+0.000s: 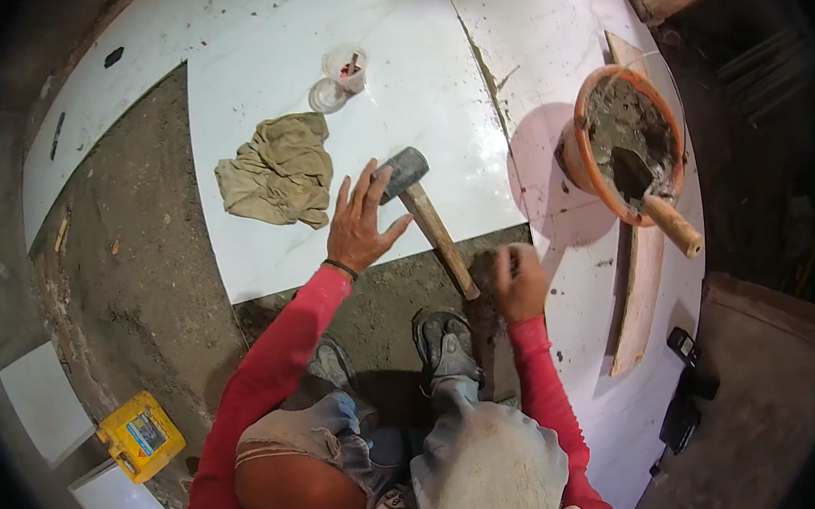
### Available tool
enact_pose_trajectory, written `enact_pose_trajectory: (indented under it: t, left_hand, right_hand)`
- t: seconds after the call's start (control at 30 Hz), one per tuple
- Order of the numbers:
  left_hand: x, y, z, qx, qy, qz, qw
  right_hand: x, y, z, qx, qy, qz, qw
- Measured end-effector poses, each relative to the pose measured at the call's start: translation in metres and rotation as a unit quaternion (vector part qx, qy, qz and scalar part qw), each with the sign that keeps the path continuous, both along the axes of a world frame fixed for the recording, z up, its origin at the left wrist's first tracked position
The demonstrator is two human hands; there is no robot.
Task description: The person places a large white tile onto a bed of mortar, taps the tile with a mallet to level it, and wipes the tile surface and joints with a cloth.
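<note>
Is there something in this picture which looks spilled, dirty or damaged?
Yes. Grey residue along the joint beyond the hammer stands out against the white tiles. Also, the trousers look torn: the left knee shows bare through a frayed opening.

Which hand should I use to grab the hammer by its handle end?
Probably your right hand: it's close to the handle end, while your left hand is up by the hammer head.
</note>
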State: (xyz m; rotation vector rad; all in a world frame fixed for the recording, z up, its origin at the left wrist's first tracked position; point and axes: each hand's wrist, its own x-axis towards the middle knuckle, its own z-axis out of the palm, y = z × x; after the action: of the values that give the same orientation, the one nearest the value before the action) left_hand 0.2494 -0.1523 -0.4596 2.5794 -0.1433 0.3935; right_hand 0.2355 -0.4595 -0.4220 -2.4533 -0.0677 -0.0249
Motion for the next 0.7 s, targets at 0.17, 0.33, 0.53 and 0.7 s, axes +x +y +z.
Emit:
enact_pose_trajectory:
  t: [0.17,0.33,0.53,0.7]
  left_hand:
    - [0.001,0.000,-0.003,-0.004,0.008,0.006,1.000]
    - [0.000,0.000,-0.004,-0.030,0.038,0.014,0.999]
    - [0.005,0.005,0.003,-0.044,0.045,0.013,0.998]
    - [0.028,0.010,0.006,-0.026,0.053,0.011,0.998]
  right_hand:
    - [-0.019,0.053,-0.006,-0.121,-0.006,0.119,0.986]
    - [-0.018,0.067,0.005,-0.088,0.035,0.066,0.993]
    - [0.027,0.057,0.027,-0.105,0.029,0.174,0.979]
    - [0.234,0.100,0.004,0.041,-0.128,0.100,0.986]
